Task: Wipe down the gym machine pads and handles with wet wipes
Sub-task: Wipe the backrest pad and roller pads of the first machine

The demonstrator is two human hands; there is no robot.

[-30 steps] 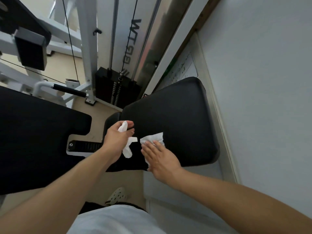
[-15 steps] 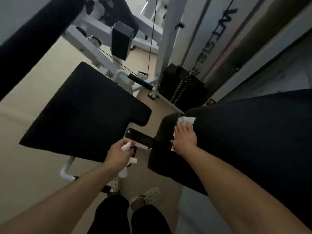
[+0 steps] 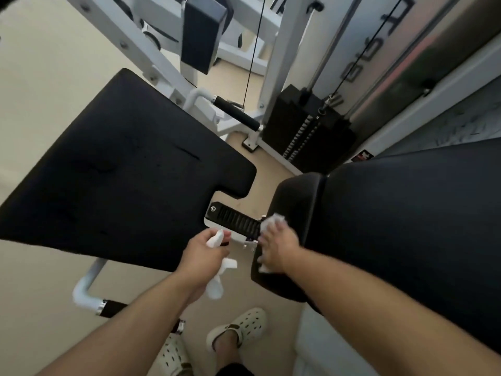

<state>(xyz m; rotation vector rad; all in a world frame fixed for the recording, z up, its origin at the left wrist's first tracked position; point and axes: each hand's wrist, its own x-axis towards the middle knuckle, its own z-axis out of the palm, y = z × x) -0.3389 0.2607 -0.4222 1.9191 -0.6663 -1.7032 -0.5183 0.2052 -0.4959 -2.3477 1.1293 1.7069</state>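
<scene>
Seat pad: while both hands are working low in the view, the wide black seat pad (image 3: pixel 116 169) is lying up and to the left of the left hand's fingers, its notched edge just above them.
Near handle: the black-gripped handle (image 3: pixel 113 312) on its white tube is showing below the seat pad, partly hidden by the left forearm.
Left hand: the left hand (image 3: pixel 202 255) is gripping a bunched white wipe (image 3: pixel 217 283), fingers curled round it, with the ends hanging out below the fist and poking out above it.
Adjuster rail: the ribbed black rail (image 3: pixel 233 219) is running between the two hands, just above the left fingers.
Right hand: the right hand (image 3: pixel 278 246) is pressing a second wipe (image 3: pixel 273 221) with fairly straight fingers against the rounded end of the back pad (image 3: pixel 406 226); that wipe is showing past the fingertips and under the palm.
Far handle: another black handle (image 3: pixel 235 115) is sitting well above both hands, beside the weight stack (image 3: pixel 306 131).
Floor: pale clogs (image 3: pixel 238 328) are standing below the hands.
</scene>
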